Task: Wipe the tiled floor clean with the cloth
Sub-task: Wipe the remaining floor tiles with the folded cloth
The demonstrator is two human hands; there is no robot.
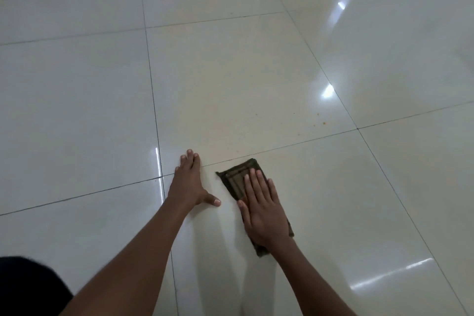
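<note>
A folded dark olive cloth (236, 177) lies flat on the glossy cream tiled floor (230, 72), just below a grout line. My right hand (264, 210) presses palm-down on the cloth's near half, fingers together and stretched out, hiding much of it. My left hand (189, 182) rests flat on the bare tile to the left of the cloth, fingers spread and thumb out, holding nothing. A faint yellowish smear (230, 126) and small orange specks (323, 122) mark the tile beyond the cloth.
Large tiles with dark grout lines stretch in all directions. Bright light reflections (327, 91) shine at the right. A dark piece of my clothing (28, 287) fills the bottom left corner.
</note>
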